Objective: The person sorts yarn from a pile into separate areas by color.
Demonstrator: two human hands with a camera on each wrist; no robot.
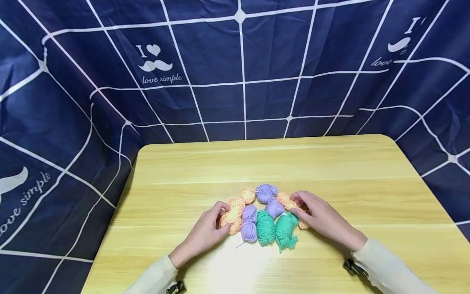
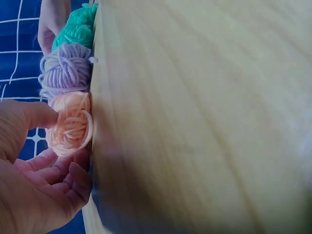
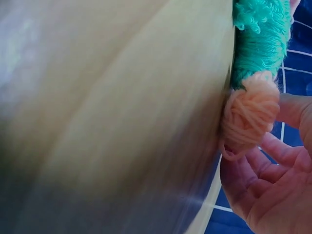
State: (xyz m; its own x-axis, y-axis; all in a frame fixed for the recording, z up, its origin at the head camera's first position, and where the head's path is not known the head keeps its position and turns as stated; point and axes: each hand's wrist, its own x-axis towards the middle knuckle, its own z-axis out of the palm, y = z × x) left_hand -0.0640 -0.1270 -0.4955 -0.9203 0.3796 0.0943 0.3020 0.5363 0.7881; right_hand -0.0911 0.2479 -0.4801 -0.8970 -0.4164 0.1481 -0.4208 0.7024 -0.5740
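Small balls of yarn in peach, purple and green sit packed side by side on the table in the head view. At the cluster's left end, my left hand (image 1: 205, 230) holds a peach yarn ball (image 1: 232, 215) between thumb and curled fingers; the left wrist view shows this peach ball (image 2: 72, 124) beside a purple one (image 2: 67, 69). My right hand (image 1: 327, 218) grips a peach yarn ball (image 3: 251, 114) at the right end, partly hidden from above. Between the hands lie purple yarn (image 1: 249, 224) and two green skeins, one left (image 1: 265, 228) and one right (image 1: 285, 233).
Behind these, another peach ball (image 1: 247, 195) and a purple ball (image 1: 266, 193) form the cluster's far edge. A loose purple strand end (image 1: 240, 245) lies in front. Dark blue gridded cloth (image 1: 216, 102) hangs around the wooden table (image 1: 183, 171) at the back and sides.
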